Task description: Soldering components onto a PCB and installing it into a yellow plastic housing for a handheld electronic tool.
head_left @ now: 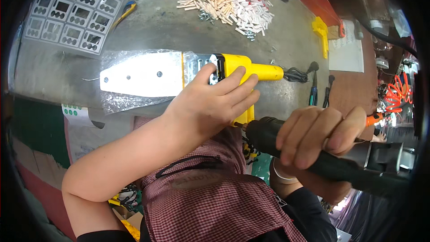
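Note:
A tool with a yellow housing and handle [265, 71] lies across the bench edge in front of me, its long bright metal plate [148, 72] pointing left over clear plastic film [120, 103]. My left hand [206, 92] grips the yellow housing from above, its fingers bent over the top. A black cord trails from the handle's right end. In my right hand [313, 134] is a dark power screwdriver [266, 138], fingers wrapped around its body. The screwdriver's nose points left at the near lower part of the yellow housing; whether its bit touches a screw I cannot tell.
At the far left lies a sheet of grey labels [74, 11] beside a yellow utility knife [123, 14]. Small cream and white strips [251, 15] are heaped at the back with loose screws. Right of the tool are a yellow plastic part [320, 31], paper [347, 54] and an orange coiled hose [398, 92].

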